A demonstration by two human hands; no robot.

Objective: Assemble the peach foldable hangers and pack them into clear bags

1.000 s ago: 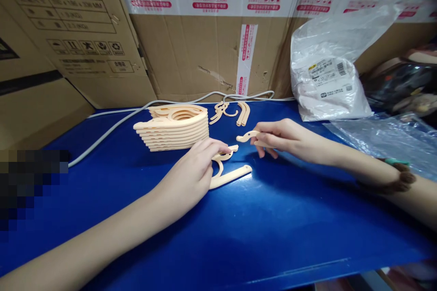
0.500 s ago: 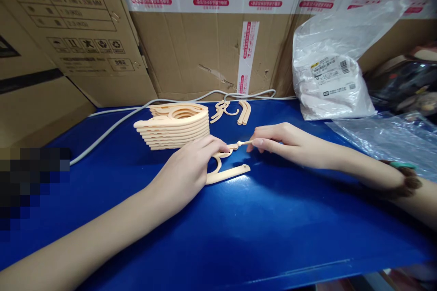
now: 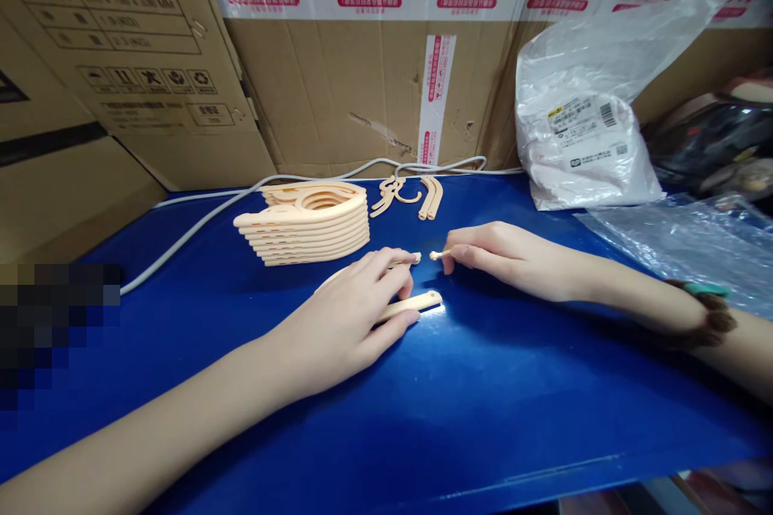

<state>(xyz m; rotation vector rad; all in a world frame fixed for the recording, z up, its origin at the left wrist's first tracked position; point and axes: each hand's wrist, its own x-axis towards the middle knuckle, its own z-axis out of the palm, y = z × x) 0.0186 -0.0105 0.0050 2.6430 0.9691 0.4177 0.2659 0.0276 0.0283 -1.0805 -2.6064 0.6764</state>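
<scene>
My left hand (image 3: 347,314) lies over a cream plastic folding hanger (image 3: 426,302) on the blue tabletop, thumb at its near arm and fingers curled over the far part; much of it is hidden under the palm. To the right, my right hand (image 3: 492,252) pinches a thin cream hanger hook (image 3: 436,256), its knobbed end pointing at the hanger with a small gap between. Behind my left hand stands a neat stack of cream folding hangers (image 3: 307,229). Farther back lie a loose hanger piece with a hook (image 3: 386,197) and curved cream arms (image 3: 430,199).
A grey cable (image 3: 208,227) runs along the back of the blue table (image 3: 483,418). Cardboard boxes (image 3: 332,88) wall the rear and left. A white plastic bag (image 3: 583,153) with a label stands at back right, beside clear plastic film (image 3: 694,241).
The hook's knobbed end has come away from the hanger, leaving a gap. My left hand has shifted, its thumb now at the near arm.
</scene>
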